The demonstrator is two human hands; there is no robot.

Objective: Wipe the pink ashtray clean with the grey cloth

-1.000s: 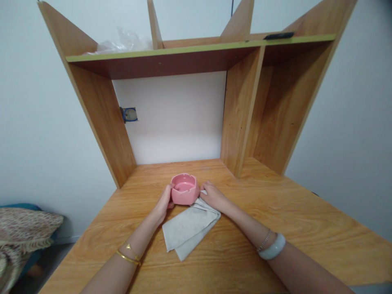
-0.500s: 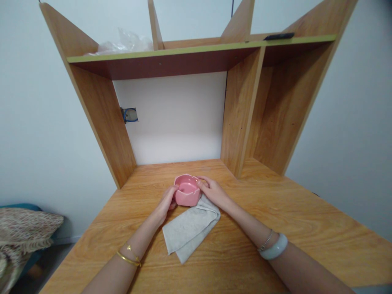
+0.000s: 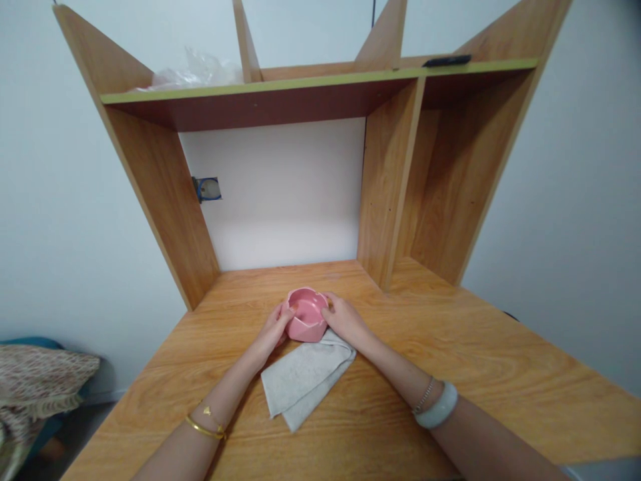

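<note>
A small pink ashtray (image 3: 308,331), glossy and faceted with an uneven, angular rim, is held between both my hands. My left hand (image 3: 274,329) grips its left side, thumb over the rim and the other fingers partly hidden below. On the right side, my right hand (image 3: 344,316) has its thumb at the near rim and its fingers round the far side. A folded grey cloth (image 3: 306,379) lies on the table just in front of the ashtray, its upper end close under it. Whether the ashtray's base touches the table or cloth is hidden.
The wooden table (image 3: 390,414) carries a hutch with upright panels (image 3: 388,180) and a shelf (image 3: 300,83) above. Up there are a clear plastic bag (image 3: 193,72) and a dark flat object (image 3: 447,61). An uncovered wall socket box (image 3: 207,188) shows at the back left. Patterned fabric (image 3: 45,377) hangs at the far left.
The ashtray has turned and tipped a little in my hands, so more of its inside shows. Both hands still hold it. The whole view has shifted slightly.
</note>
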